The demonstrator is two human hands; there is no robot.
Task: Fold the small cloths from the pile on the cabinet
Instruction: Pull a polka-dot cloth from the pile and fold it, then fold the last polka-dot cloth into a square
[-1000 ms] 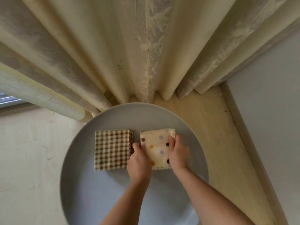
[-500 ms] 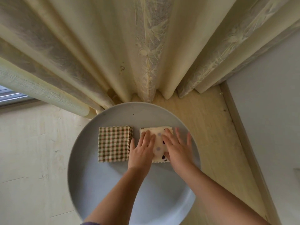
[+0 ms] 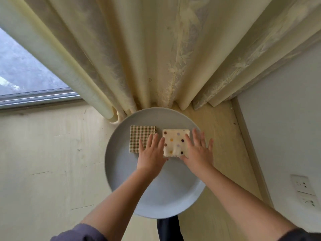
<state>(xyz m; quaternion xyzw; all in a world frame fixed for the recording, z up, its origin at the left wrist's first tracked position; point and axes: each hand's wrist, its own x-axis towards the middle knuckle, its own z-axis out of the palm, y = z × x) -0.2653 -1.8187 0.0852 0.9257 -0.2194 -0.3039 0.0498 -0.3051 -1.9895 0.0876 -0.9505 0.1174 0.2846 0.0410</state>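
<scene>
Head view, read from left to right across the round grey top (image 3: 156, 188). Beyond the top's far left rim lies a window (image 3: 26, 80); a cream curtain (image 3: 156, 49) hangs behind the top, its folds meeting the far rim. On the far half of the top, left of its middle, lies the folded checked cloth (image 3: 140, 136), flat and square. The left hand (image 3: 151, 153) lies flat on the near right part of this cloth, fingers straight and released, grasping nothing. Just right of the top's middle lies the folded dotted cloth (image 3: 175, 143), close beside the checked cloth, with a narrow strip of the top showing between them. The right hand (image 3: 199, 152) rests at the top's right side, fingers spread and straight, its inner finger over the dotted cloth's right edge, nothing grasped. Well off the top's right rim, a wall socket (image 3: 301, 184) is visible.
</scene>
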